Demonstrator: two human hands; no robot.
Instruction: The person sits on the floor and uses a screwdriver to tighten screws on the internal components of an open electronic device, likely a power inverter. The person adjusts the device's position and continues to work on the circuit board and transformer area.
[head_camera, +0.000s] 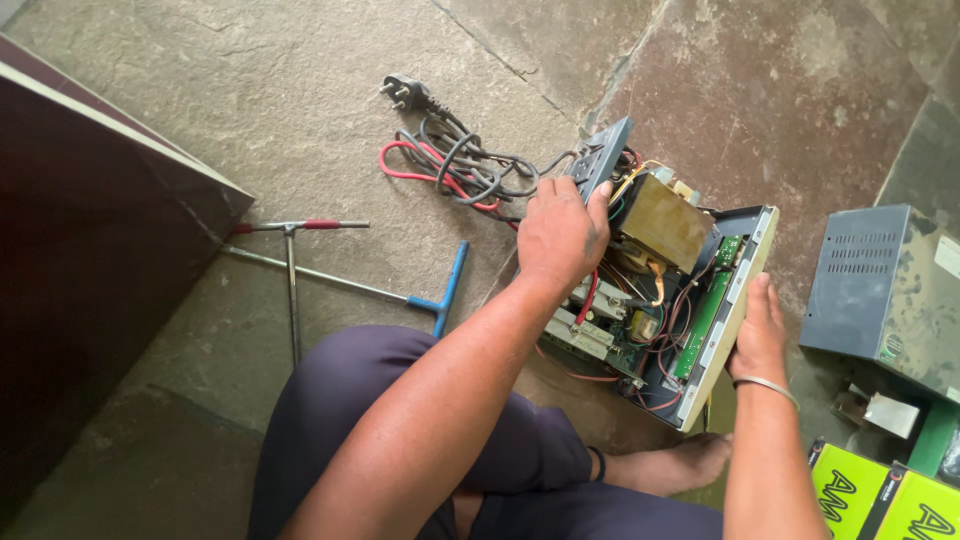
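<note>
My left hand (558, 238) covers part of the open device's (655, 310) back panel and the wiring beneath it; I can't see its fingertips. My right hand's (760, 335) fingers are hidden behind the front panel. The grey metal cover (880, 290) is cut off at the right edge. The yellow-green boxes (885, 500) run out of the bottom corner. Circuit board parts are too small to identify.

Repair workshop; stone floor (300, 100); T-handle tools (300, 275); opened electronics unit (660, 310)
</note>
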